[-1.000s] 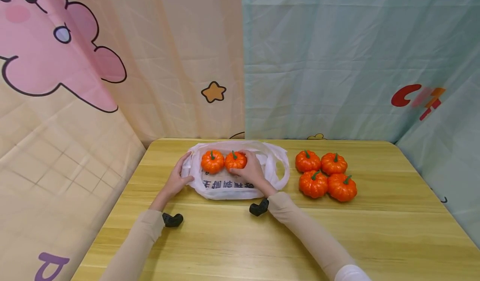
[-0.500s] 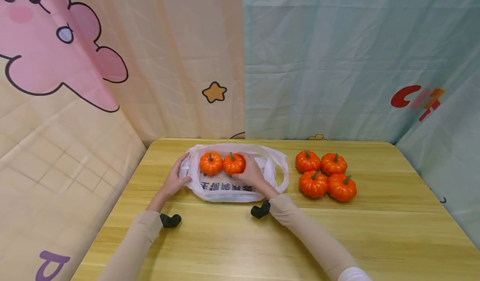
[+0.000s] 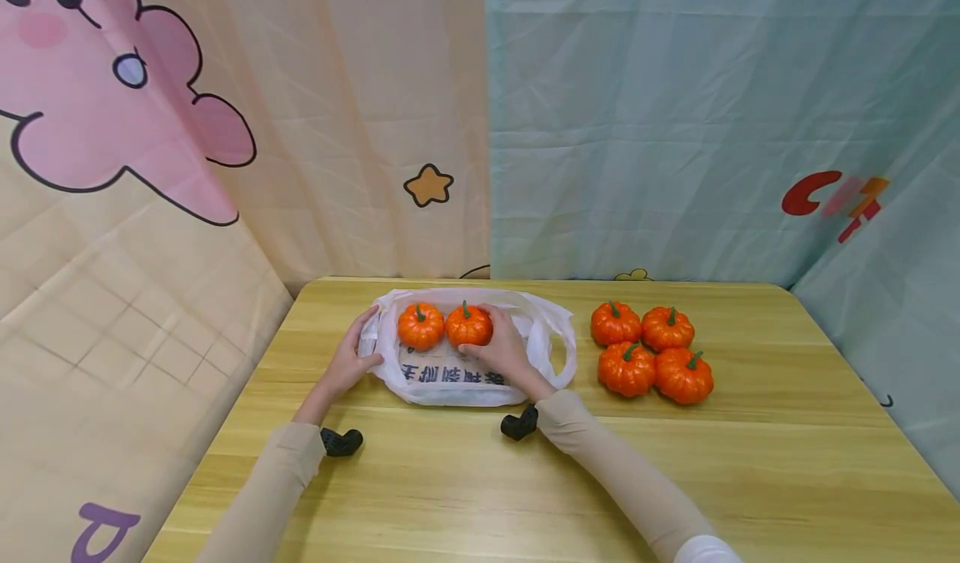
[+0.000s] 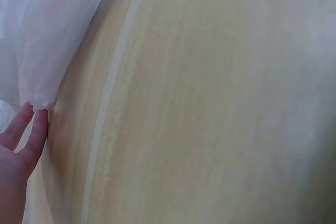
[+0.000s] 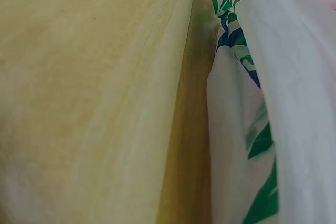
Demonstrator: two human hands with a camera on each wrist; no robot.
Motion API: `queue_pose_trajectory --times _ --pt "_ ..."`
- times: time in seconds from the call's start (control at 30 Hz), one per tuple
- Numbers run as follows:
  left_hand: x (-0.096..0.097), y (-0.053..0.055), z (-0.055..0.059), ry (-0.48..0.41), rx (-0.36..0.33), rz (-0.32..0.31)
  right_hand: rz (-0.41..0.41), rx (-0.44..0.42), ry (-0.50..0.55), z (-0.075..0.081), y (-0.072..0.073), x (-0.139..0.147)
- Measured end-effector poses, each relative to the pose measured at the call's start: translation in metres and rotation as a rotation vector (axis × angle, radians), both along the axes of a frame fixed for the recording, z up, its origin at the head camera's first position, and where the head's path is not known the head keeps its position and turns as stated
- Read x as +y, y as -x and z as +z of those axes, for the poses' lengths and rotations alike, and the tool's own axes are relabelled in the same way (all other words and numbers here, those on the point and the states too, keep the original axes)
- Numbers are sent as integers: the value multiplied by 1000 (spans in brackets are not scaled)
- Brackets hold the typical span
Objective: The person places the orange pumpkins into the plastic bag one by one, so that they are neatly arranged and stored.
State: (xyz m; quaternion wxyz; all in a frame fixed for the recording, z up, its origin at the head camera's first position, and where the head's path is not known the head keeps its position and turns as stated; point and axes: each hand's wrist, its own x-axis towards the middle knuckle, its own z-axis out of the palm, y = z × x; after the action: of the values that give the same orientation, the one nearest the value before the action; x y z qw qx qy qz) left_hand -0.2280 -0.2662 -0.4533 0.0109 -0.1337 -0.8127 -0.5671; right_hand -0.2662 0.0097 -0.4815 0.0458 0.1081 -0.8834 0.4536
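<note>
A white plastic bag [image 3: 450, 392] lies on the table with its mouth spread wide, dark printed characters showing inside it. Two small orange pumpkins with green stems sit side by side in the bag's mouth. My left hand [image 3: 348, 363] holds the bag's left end; in the left wrist view, fingertips of the left hand [image 4: 18, 150] touch the plastic. My right hand [image 3: 506, 350] reaches into the bag and grips the right pumpkin [image 3: 468, 327], with the left pumpkin [image 3: 421, 328] close beside it. In the right wrist view, only the bag's side [image 5: 310, 103] shows, not the hand.
Several more pumpkins [image 3: 626, 369] stand clustered on the wooden table [image 3: 750, 463], right of the bag. A bag handle [image 3: 572, 354] loops out toward them. Printed curtains [image 3: 675, 129] hang behind the table. Each wrist carries a black device [image 3: 520, 423].
The bag's mouth and both pumpkins in it have shifted slightly left and toward me since a second ago. The right hand stays on the right pumpkin. Over the last half second, little moves.
</note>
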Motion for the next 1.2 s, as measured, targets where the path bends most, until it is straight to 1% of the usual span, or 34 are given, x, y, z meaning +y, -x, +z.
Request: queue_pose_trajectory --times 0.17,0.4,0.47,0.53,0.6,0.7,0.77,0.9,1.07,1.2 --pt "0 0 1 -32 -1 -8 -49 -1 -36 -1 -1 -4" --pt "0 0 1 -39 -8 -8 -70 32 -65 2 -4 -7" --pt "-1 2 -1 -45 -7 -7 -67 29 -69 3 -4 -7" --pt "-3 6 -7 -49 -7 -3 -63 20 -73 4 -4 -7" --pt "-6 10 -13 -30 -9 9 -60 8 -86 7 -4 -5" --pt "-8 15 -22 -7 -7 32 -46 7 -119 12 -4 -3" --pt "-9 16 -24 10 -1 43 -35 13 -145 17 -5 1" --pt "-9 17 -27 3 10 50 -16 29 -162 28 -7 8" --pt "-9 17 -27 5 11 55 -19 45 -138 41 -12 19" --pt "-8 16 -26 1 3 53 -13 94 -108 46 -16 30"
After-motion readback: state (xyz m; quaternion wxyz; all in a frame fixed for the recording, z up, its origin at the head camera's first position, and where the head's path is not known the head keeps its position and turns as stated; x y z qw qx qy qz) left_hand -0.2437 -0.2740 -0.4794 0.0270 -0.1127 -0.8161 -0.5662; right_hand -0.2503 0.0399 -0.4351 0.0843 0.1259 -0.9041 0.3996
